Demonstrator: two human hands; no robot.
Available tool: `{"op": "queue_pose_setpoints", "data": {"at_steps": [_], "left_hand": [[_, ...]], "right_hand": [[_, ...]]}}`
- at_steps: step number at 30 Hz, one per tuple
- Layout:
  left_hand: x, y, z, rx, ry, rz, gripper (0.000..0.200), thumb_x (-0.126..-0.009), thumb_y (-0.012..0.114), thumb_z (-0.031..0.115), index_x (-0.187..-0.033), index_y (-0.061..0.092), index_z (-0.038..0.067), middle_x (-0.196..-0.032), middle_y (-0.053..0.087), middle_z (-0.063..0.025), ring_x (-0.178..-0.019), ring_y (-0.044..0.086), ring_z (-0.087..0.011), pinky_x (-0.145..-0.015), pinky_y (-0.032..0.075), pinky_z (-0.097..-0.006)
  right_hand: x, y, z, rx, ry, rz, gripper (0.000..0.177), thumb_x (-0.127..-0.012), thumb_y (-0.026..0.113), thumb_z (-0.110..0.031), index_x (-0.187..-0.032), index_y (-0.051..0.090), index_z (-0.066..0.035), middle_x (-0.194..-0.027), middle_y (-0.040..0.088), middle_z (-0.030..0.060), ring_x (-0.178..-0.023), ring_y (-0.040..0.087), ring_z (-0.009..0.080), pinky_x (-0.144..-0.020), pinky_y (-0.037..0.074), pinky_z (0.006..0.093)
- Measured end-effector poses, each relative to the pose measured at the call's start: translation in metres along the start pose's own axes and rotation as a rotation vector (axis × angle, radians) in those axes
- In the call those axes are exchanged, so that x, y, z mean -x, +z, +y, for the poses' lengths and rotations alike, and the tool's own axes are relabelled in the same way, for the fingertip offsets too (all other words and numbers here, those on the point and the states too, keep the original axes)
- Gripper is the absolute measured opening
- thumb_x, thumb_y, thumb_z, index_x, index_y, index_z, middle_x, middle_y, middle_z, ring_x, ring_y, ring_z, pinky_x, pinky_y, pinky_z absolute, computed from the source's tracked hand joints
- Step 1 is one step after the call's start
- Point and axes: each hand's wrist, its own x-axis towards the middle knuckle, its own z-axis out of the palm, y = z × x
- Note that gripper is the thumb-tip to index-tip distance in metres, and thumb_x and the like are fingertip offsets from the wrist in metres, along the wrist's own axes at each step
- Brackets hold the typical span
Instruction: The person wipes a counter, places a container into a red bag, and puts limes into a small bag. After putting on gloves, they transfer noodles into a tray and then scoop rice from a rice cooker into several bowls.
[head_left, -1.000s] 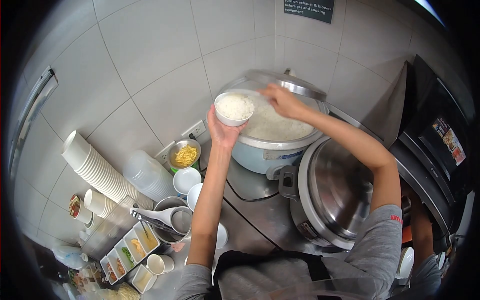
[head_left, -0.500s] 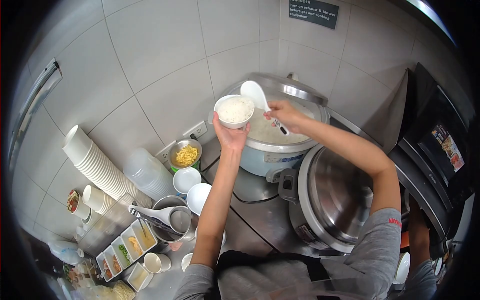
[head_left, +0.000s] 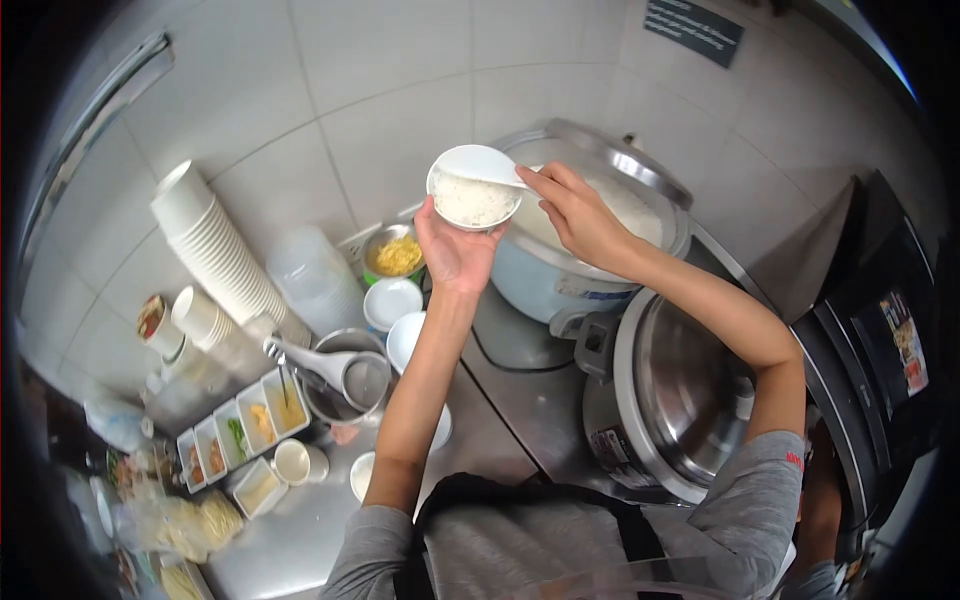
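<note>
My left hand (head_left: 460,250) holds a white bowl (head_left: 474,222) from below, with a heap of white rice (head_left: 470,200) inside it. In my right hand (head_left: 575,212) is a white rice paddle (head_left: 477,162), its flat blade lying over the back part of the bowl against the rice. My fingers close round the paddle's handle and hide most of it. Behind and below my right hand stands an open rice cooker (head_left: 540,285) with cooked rice (head_left: 625,212) in it and its lid (head_left: 625,160) tipped back.
A second, lidded cooker (head_left: 690,390) stands nearer on the right. On the left are stacked paper cups (head_left: 215,240), a tray of toppings (head_left: 280,402), a metal pot (head_left: 345,345) with utensils, small white bowls (head_left: 393,303) and a bowl of yellow shreds (head_left: 398,256). Another person's arm (head_left: 822,505) shows at right.
The paddle has swung from beside the bowl to lie across its top, and my right hand has come closer to the bowl. The camera view has shifted.
</note>
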Motion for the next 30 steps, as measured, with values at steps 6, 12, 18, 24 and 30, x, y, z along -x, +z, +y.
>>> {"op": "queue_pose_setpoints", "data": {"at_steps": [6,12,18,24,30], "left_hand": [[0.071,0.023,0.056,-0.071,0.047,0.071,0.062,-0.086,0.038,0.051,-0.133,0.032,0.012,-0.136,0.036,-0.012,-0.124,0.037,-0.03,-0.098,0.033,-0.0497],[0.216,0.013,0.135,-0.187,-0.034,0.375,0.062,-0.09,0.034,0.053,-0.136,0.029,0.012,-0.139,0.033,-0.0125,-0.125,0.035,-0.034,-0.099,0.031,-0.0551],[0.364,-0.034,0.165,-0.417,0.068,0.994,0.058,-0.09,0.031,0.054,-0.132,0.037,0.015,-0.129,0.046,-0.0095,-0.116,0.047,-0.0278,-0.093,0.04,-0.0495],[0.455,-0.119,0.159,-0.514,0.114,1.334,0.064,-0.082,0.034,0.063,-0.128,0.041,0.018,-0.125,0.047,-0.007,-0.112,0.048,-0.0278,-0.081,0.042,-0.0474],[0.457,-0.152,0.162,-0.521,0.122,1.336,0.066,-0.083,0.034,0.064,-0.13,0.036,0.018,-0.127,0.045,-0.0087,-0.11,0.048,-0.0296,-0.077,0.044,-0.0501]], "right_hand": [[-0.006,0.018,-0.057,-0.173,-0.058,-0.052,0.046,-0.079,0.047,0.008,-0.123,0.048,-0.005,-0.092,0.047,0.0138,-0.079,0.049,0.0271,-0.072,0.041,0.0326],[-0.02,-0.002,-0.07,-0.361,0.013,-0.064,0.039,-0.089,0.046,0.0,-0.128,0.045,-0.005,-0.115,0.054,0.009,-0.091,0.055,0.0123,-0.072,0.044,0.0221],[-0.042,-0.012,0.031,-0.056,0.156,0.017,0.037,-0.091,0.046,-0.01,-0.128,0.047,-0.012,-0.115,0.058,0.008,-0.093,0.056,0.0134,-0.08,0.043,0.028],[-0.044,0.031,0.183,1.142,0.004,-0.251,0.036,-0.079,0.047,-0.005,-0.112,0.056,-0.016,-0.11,0.058,0.0065,-0.106,0.053,0.0235,-0.089,0.035,0.055],[-0.013,0.093,0.194,1.056,0.087,-0.438,0.009,-0.073,0.055,-0.008,-0.074,0.063,-0.011,-0.082,0.063,0.0043,-0.088,0.058,0.0195,-0.076,0.039,0.0388]]}}
